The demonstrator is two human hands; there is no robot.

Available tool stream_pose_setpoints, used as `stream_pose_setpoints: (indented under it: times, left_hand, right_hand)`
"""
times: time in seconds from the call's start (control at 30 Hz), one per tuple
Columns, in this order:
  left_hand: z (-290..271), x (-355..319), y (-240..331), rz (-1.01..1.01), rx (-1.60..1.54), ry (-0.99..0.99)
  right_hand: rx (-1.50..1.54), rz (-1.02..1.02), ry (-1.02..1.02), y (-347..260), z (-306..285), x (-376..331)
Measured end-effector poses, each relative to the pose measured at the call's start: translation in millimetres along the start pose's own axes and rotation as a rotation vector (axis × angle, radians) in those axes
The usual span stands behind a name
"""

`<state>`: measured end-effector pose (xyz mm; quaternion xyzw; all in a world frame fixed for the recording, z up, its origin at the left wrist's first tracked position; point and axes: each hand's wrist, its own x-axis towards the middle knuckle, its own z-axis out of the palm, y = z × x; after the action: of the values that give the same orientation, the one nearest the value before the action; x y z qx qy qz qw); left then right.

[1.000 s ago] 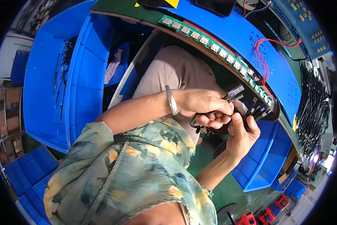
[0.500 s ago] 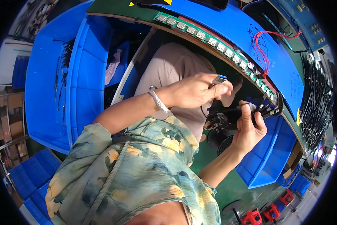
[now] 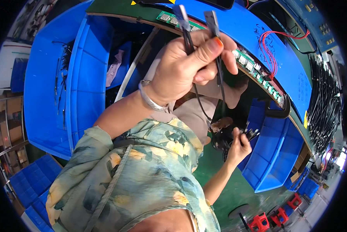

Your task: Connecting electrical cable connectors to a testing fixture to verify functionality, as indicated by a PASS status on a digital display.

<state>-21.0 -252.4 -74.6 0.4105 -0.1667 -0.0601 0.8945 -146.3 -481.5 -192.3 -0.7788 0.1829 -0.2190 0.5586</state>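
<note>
My left hand [image 3: 194, 62], with a bracelet on its wrist, is raised in front of the bench edge. Its thumb and fingers are closed on two black USB cables, and their metal USB plugs [image 3: 212, 24] point up, apart from each other. The cables hang down toward my lap. Lower and to the right, my right hand [image 3: 239, 149] grips a bundle of black cables [image 3: 223, 140], with several plug ends sticking out past its fingers. Behind my left hand runs a green circuit board strip [image 3: 248, 65] with a row of metal sockets, partly hidden by that hand.
A blue panel [image 3: 289, 65] with red wires [image 3: 267, 46] covers the bench. Many black cables [image 3: 322, 104] hang at the right. Large blue bins stand at the left [image 3: 86, 85] and below the bench at the right [image 3: 268, 166]. Red stools [image 3: 259, 223] are on the floor.
My left hand has risen toward me and the bench edge, now showing two plugs. My right hand has moved down and left with the cable bundle, away from the board strip's end.
</note>
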Motion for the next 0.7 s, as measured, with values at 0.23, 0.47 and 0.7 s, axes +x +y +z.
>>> stream_pose_setpoints:
  times: [0.23,0.47,0.7]
  left_hand:
    - [26.1,-15.6,-41.2,-0.273,-0.085,0.057]
    - [12.7,-19.3,-63.7,-0.437,-0.061,0.191]
    - [18.3,-22.8,-66.9,-0.483,-0.066,0.168]
  right_hand:
    - [0.439,0.409,-0.081,-51.0,3.2,-13.1]
    - [0.549,0.321,-0.228,-39.2,-12.4,-19.8]
    - [0.715,0.156,0.080,-42.9,-15.3,-18.9]
